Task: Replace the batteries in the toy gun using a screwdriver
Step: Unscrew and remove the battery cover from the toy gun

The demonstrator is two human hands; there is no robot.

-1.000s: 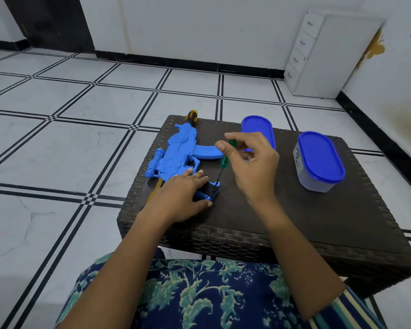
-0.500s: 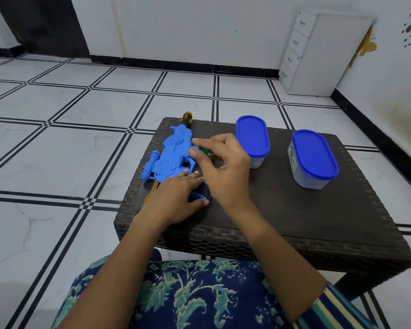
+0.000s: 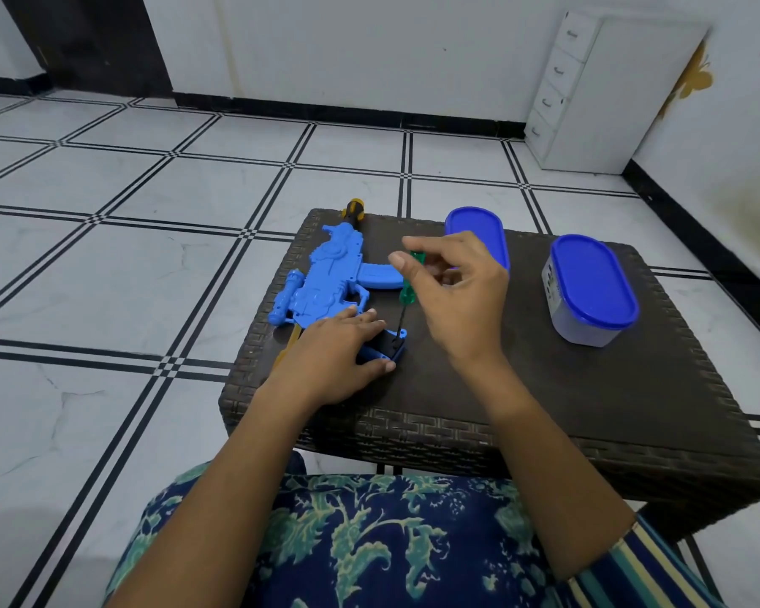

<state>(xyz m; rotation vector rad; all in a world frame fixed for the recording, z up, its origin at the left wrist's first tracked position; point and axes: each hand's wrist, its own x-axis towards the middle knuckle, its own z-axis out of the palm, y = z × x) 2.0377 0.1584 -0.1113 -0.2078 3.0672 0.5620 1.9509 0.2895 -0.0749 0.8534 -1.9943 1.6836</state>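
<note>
Head view: right hand [image 3: 457,300] pinches screwdriver [image 3: 408,291] on toy gun [image 3: 325,278], flat left hand [image 3: 338,353] steadies it; batteries apparently not yet swapped.

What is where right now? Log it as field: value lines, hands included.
left hand: flat, pressing the toy gun down on the table
right hand: pinches the screwdriver by its green handle
screwdriver: nearly upright, tip at the gun's grip end
containers: two, blue lids on, right of the gun
</note>
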